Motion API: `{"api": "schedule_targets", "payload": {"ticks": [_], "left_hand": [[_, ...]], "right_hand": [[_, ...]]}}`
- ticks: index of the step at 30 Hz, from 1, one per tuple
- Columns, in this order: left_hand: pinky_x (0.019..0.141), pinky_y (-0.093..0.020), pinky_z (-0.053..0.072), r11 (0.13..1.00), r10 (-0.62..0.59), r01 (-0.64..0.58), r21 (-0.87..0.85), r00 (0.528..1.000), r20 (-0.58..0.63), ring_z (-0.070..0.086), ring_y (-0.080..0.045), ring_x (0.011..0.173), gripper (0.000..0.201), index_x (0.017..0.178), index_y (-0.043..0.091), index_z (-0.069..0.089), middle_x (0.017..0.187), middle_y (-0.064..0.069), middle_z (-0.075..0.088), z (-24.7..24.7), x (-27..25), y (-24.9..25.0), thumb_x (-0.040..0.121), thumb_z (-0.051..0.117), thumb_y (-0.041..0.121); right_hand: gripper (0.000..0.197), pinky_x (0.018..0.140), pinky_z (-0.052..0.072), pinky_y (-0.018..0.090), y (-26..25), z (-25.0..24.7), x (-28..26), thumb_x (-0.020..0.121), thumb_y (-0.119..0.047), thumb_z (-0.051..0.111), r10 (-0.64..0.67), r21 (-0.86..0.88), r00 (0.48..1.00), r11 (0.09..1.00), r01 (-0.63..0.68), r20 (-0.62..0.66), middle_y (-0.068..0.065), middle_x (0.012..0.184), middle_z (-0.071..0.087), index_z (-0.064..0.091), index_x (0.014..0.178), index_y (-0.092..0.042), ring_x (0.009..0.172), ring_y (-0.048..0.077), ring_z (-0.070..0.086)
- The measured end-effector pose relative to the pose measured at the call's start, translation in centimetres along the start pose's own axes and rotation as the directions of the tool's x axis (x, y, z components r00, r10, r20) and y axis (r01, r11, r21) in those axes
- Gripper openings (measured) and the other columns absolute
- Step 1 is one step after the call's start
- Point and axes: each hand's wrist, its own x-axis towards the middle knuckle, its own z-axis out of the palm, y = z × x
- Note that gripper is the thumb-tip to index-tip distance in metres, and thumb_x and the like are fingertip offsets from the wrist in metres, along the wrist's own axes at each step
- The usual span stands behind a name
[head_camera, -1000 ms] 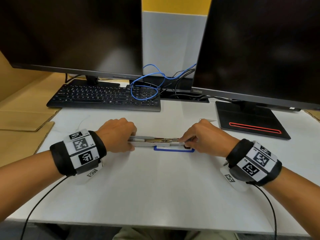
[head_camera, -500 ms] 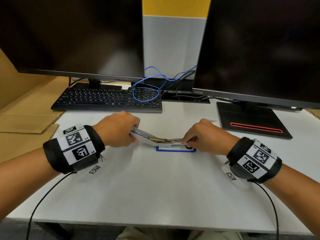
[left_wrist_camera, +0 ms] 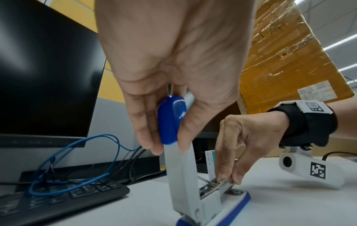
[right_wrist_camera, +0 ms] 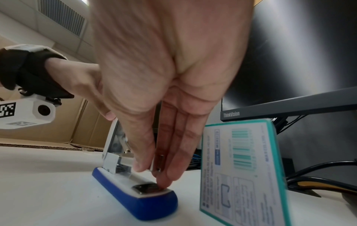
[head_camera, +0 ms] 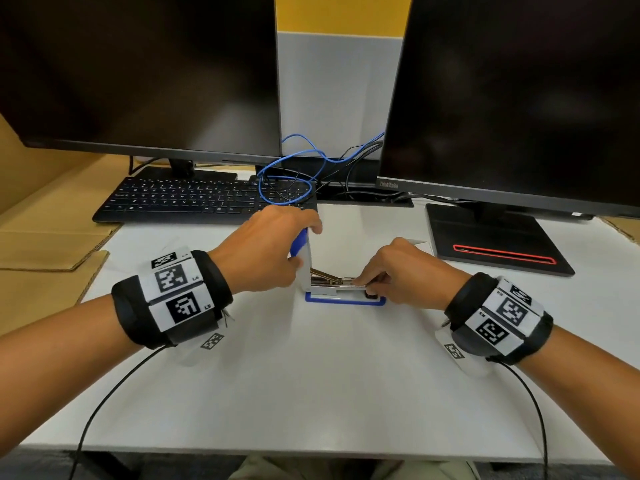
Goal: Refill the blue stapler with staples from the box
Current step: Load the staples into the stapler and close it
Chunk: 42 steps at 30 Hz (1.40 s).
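Note:
The blue-and-white stapler [head_camera: 346, 299] lies on the white desk, its blue base [right_wrist_camera: 135, 203] flat. Its white lid [left_wrist_camera: 179, 172] with a blue cap [left_wrist_camera: 171, 119] stands swung up, almost vertical. My left hand [head_camera: 304, 244] grips the top of that lid between thumb and fingers [left_wrist_camera: 142, 137]. My right hand [head_camera: 363, 285] pinches the front of the bare metal staple rail [left_wrist_camera: 214, 187], with fingertips [right_wrist_camera: 164, 182] down by the anvil plate [right_wrist_camera: 146, 188]. The teal-edged staple box [right_wrist_camera: 241, 165] stands just behind my right hand. No loose staples show.
A black keyboard [head_camera: 204, 199] and a looped blue cable [head_camera: 294, 174] lie behind the stapler. Two dark monitors [head_camera: 138, 71] stand at the back, the right one on a flat black base [head_camera: 495, 240]. Cardboard [head_camera: 41, 251] borders the desk on the left.
My left hand has swung the stapler lid up from lying flat, through a tilt, to nearly vertical. My right hand has stayed on the front of the rail.

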Motion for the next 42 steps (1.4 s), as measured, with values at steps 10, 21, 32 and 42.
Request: {"api": "schedule_targets", "payload": {"ticks": [10, 21, 32, 42], "left_hand": [[0.081, -0.043, 0.058, 0.967, 0.04, -0.038, -0.252, 0.999, 0.003, 0.061, -0.024, 0.095, 0.045, 0.119, 0.023, 0.054, 0.104, -0.001, 0.066, 2.3, 1.4, 1.7, 0.079, 0.069, 0.009], [0.084, -0.039, 0.056, 0.978, 0.065, -0.05, -0.203, 0.996, 0.069, 0.065, -0.02, 0.096, 0.033, 0.112, 0.018, 0.066, 0.103, 0.002, 0.073, 4.3, 2.2, 2.7, 0.08, 0.068, 0.009], [0.07, -0.034, 0.046, 0.999, 0.008, -0.001, -0.039, 0.982, 0.191, 0.056, -0.022, 0.087, 0.035, 0.121, 0.031, 0.061, 0.1, -0.001, 0.068, 4.9, 2.3, 2.6, 0.086, 0.064, 0.024], [0.065, -0.029, 0.036, 0.998, -0.064, 0.06, 0.028, 0.983, 0.172, 0.05, -0.026, 0.08, 0.033, 0.119, 0.021, 0.067, 0.084, -0.002, 0.052, 5.0, 4.0, 0.5, 0.087, 0.068, 0.031]], "right_hand": [[0.023, 0.091, 0.055, 0.03, 0.2, 0.3, -0.3, 0.088, -0.019, 0.07, 0.033, 0.055, 0.997, 0.998, -0.029, -0.068, -0.002, 0.103, 0.078, 0.077, 0.11, -0.019, 0.078, 0.009, 0.065], [0.032, 0.079, 0.062, 0.028, 1.3, 0.2, -2.3, 0.077, -0.023, 0.083, 0.146, 0.172, 0.979, 0.978, -0.121, -0.143, 0.005, 0.093, 0.077, 0.075, 0.105, -0.01, 0.079, 0.013, 0.074], [0.028, 0.094, 0.052, 0.032, 1.7, -1.9, -2.9, 0.079, -0.03, 0.078, 0.133, -0.026, 0.935, 0.988, -0.15, -0.329, 0.002, 0.125, 0.063, 0.07, 0.102, -0.015, 0.113, 0.021, 0.06], [0.011, 0.075, 0.062, 0.032, 4.4, -2.0, -2.1, 0.088, -0.022, 0.069, 0.272, -0.08, 0.932, 0.951, -0.298, -0.241, 0.009, 0.119, 0.071, 0.06, 0.089, -0.016, 0.105, 0.03, 0.069]]}}
